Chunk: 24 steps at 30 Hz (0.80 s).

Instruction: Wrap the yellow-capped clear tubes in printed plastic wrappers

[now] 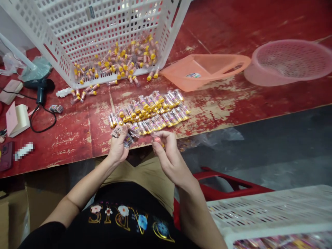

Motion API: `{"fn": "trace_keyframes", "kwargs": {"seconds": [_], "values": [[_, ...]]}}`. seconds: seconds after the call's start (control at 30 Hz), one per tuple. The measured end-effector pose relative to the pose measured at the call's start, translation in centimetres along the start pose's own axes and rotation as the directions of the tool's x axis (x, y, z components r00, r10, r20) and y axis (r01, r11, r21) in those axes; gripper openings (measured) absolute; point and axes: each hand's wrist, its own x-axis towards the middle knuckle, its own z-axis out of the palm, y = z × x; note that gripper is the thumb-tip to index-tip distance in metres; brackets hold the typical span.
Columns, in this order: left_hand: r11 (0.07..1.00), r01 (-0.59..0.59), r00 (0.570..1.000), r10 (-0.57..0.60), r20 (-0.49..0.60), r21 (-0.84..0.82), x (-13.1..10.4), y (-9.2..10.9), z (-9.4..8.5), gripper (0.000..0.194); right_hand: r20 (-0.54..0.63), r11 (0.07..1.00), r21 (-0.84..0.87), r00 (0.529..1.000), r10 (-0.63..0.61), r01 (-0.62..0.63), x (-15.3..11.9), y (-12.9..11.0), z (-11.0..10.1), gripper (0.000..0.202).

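My left hand (119, 144) is closed on small printed wrappers (128, 140) at the front edge of the red table (70, 138). To its right, my right hand (169, 155) pinches a small tube with a pink part (157, 139) between thumb and fingers. Just beyond both hands, yellow-capped tubes (153, 103) lie side by side in rows. A white crate (109, 81) tilted on its side holds many loose yellow-capped tubes (121, 64), and several more (89, 92) have spilled in front of it.
An orange scoop (207, 67) and a pink basket (287, 62) stand at the right. On the left are a dark hair dryer (40, 90) with its cord, an open box (19, 119) and a phone (6, 155). Another white crate (272, 204) and a red chair (230, 185) are at lower right.
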Motion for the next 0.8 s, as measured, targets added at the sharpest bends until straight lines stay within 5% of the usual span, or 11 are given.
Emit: {"fn": "trace_keyframes", "kwargs": {"seconds": [0.2,0.33,0.4,0.53,0.7,0.8], "values": [[1.0,-0.015,0.999,0.014,0.029,0.027,-0.1,0.0,0.1,0.046,-0.029,0.959,-0.221,0.982,-0.188,0.177,0.0,-1.0,-0.1,0.024],[0.998,0.009,0.996,-0.015,0.087,0.068,-0.9,0.2,0.7,0.049,-0.151,0.945,-0.255,0.957,-0.249,0.205,-0.2,-0.9,0.3,0.037],[0.996,0.018,0.992,-0.029,0.123,0.085,-1.4,0.3,1.1,0.051,-0.162,0.962,-0.204,0.963,-0.217,0.182,-0.5,-1.0,0.3,0.044],[0.997,0.005,0.996,-0.012,0.09,0.082,-1.8,0.5,1.6,0.044,0.029,0.992,0.041,0.992,-0.12,0.119,-1.1,-1.0,0.3,0.048],[0.993,0.052,0.991,-0.064,0.115,0.106,-2.4,0.7,1.9,0.049,-0.175,0.979,0.049,0.967,-0.186,0.198,-1.0,-0.1,0.9,0.048],[0.988,0.068,0.984,-0.09,0.154,0.141,-2.8,0.9,1.8,0.062,-0.199,0.977,0.049,0.961,-0.193,0.206,-0.6,0.1,1.0,0.041]]}}
